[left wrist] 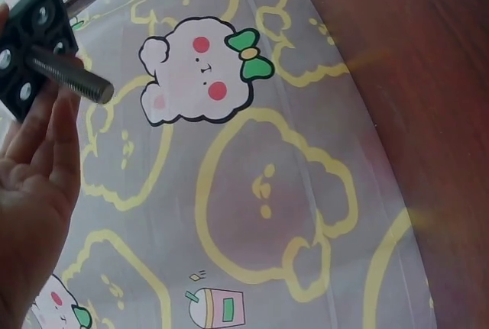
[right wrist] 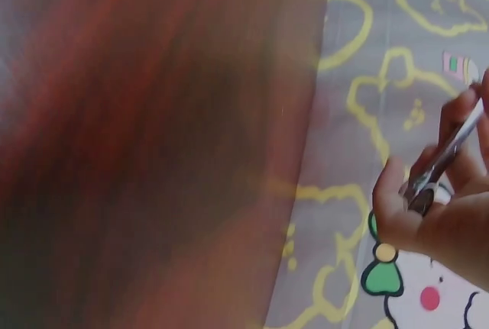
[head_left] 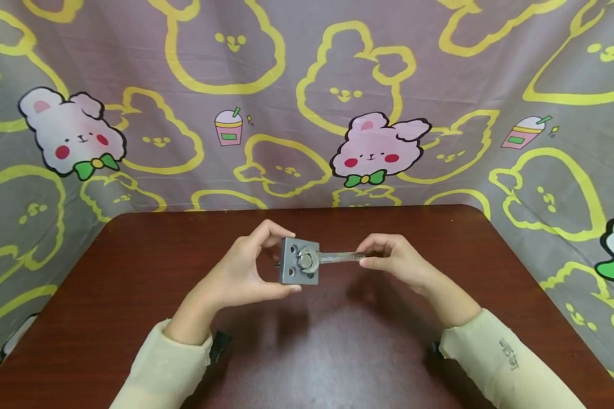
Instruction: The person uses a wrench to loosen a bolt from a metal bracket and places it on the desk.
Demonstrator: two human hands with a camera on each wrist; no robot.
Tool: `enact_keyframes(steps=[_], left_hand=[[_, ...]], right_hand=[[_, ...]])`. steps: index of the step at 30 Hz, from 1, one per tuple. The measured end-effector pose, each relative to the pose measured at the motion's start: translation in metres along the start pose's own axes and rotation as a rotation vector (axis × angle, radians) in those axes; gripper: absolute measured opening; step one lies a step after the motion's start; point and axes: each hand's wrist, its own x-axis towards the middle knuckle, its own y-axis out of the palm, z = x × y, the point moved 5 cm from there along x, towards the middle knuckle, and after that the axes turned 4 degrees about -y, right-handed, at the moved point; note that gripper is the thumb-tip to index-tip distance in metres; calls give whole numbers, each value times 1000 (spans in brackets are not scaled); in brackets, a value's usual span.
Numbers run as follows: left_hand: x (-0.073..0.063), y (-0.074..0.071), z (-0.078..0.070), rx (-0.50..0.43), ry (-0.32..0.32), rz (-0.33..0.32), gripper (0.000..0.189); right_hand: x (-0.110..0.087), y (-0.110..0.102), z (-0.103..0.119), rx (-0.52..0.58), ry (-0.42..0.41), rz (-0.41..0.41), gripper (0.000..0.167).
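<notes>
From above, the person's left hand (head_left: pixel 245 270) grips a small grey square block (head_left: pixel 299 261) by its edges, thumb below and fingers over the top, lifted off the brown table (head_left: pixel 133 272) so its face turns toward them. A nut (head_left: pixel 307 261) sits at the block's centre, and the head of a wrench (head_left: pixel 337 257) is seated on it. The right hand (head_left: pixel 394 261) pinches the far end of the wrench handle, likely for leverage.

From the left wrist, the block (left wrist: pixel 30 46) looks dark, a threaded bolt (left wrist: pixel 69 77) juts from its back, and the fingers (left wrist: pixel 46 138) steady it from behind.

The right wrist view is blurred; I think the fingers (right wrist: pixel 451 191) are closed round the shiny wrench handle (right wrist: pixel 439 165), with cartoon-rabbit cloth (right wrist: pixel 359 77) behind.
</notes>
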Motion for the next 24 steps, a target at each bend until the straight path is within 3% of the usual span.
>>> enact_keyframes(steps=[5,10,24], left_hand=[[-1,7,-1,-25,9,116,71],[-1,11,0,-45,-36,219,70],[-4,25,5,-75,-91,445,59]], right_hand=[[13,-8,2,-56,-2,97,17],[28,-13,10,-133,-36,146,18],[40,-14,30,-348,-234,160,22]])
